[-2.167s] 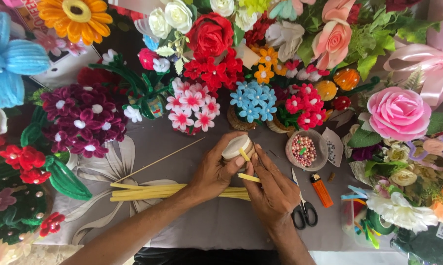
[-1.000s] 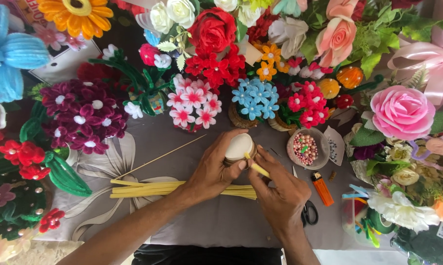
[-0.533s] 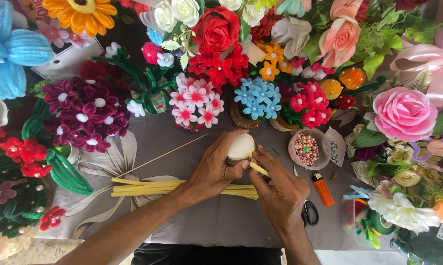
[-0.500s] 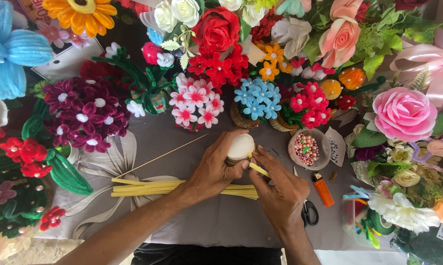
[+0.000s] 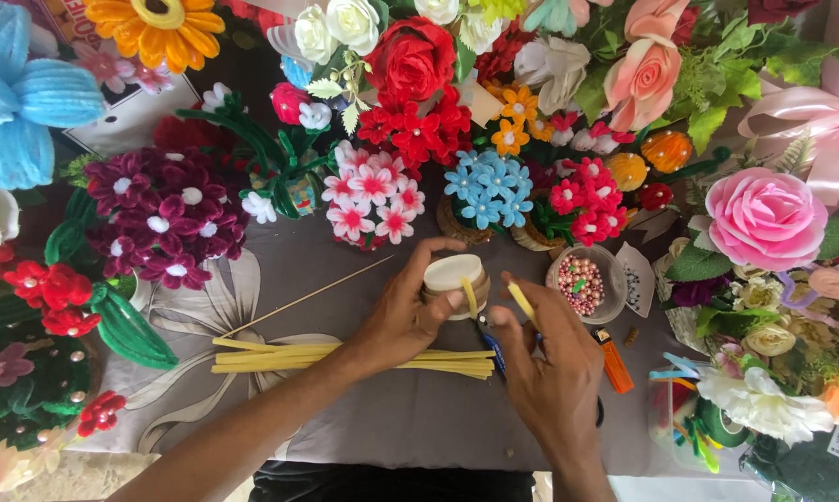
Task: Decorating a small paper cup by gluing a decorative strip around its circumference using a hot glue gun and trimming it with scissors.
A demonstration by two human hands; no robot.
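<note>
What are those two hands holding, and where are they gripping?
The left hand grips a small cream, round roll around its side. The right hand pinches a thin yellow strip near its lower end, between fingertips.

Soft, even daylight fills the frame, bright without harshness, and colours read saturated. Shadows are faint and short: a mild one lies under the left hand (image 5: 403,321) and the right hand (image 5: 554,372) on the grey cloth-covered table (image 5: 419,418), and darker pockets sit between the flowers in the upper half. No strong glare shows; the clear plastic bowl of pink beads (image 5: 585,282) carries only a dull sheen. The centre is sharp. Toward the corners the wide lens bends and stretches shapes, and the fuzzy blue flower (image 5: 25,93) at upper left looks slightly soft.
</note>
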